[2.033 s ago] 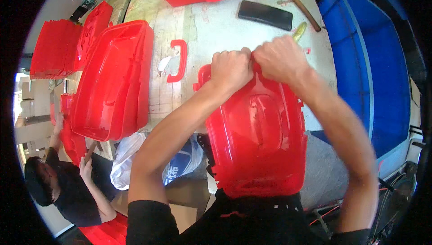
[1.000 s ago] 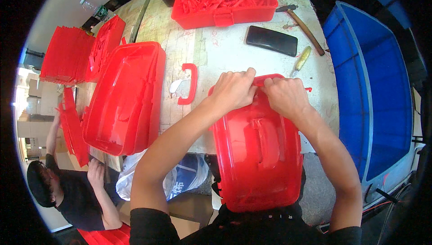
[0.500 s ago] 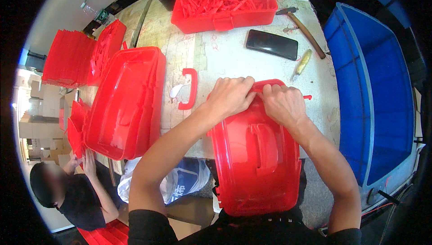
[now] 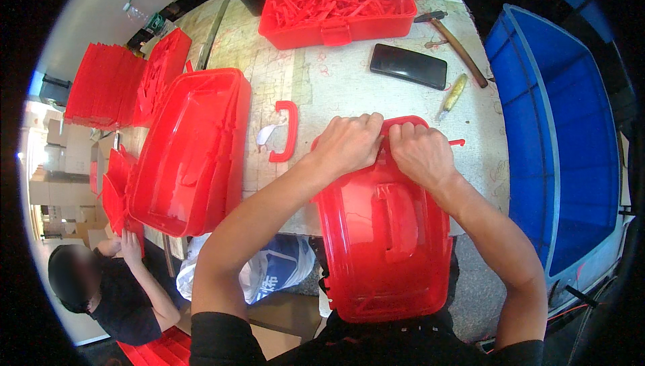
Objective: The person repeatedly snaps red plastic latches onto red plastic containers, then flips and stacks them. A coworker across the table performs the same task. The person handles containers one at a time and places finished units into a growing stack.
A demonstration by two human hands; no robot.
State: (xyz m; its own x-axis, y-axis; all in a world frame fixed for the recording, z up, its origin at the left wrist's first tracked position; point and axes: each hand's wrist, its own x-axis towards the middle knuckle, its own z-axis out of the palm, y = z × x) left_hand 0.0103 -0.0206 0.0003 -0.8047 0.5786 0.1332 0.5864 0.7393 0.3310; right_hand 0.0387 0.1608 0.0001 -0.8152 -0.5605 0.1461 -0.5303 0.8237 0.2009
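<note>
Left grip (image 4: 349, 143) and right grip (image 4: 422, 155) seemingly pinch the red case (image 4: 363, 258) by its rim; a phone (image 4: 408, 67) lies beyond the right grip.

The left hand (image 4: 351, 143) and the right hand (image 4: 423, 154), curled over the far rim of the red box (image 4: 396, 268), hide that stretch of rim and their own fingertips. The box's inside is out of sight beneath its lid. Beside the right hand only the end of a red strip (image 4: 458, 142) shows. The left forearm (image 4: 262, 221) covers part of the plastic bag (image 4: 275, 268). Both black sleeves (image 4: 222, 339) are cut off by the lower edge. The co-worker's (image 4: 131, 309) face is blurred. On the desk (image 4: 329, 97), a white scrap (image 4: 267, 134) is too small to identify; red scraps (image 4: 339, 0) bury the floor of their tray (image 4: 295, 38).
</note>
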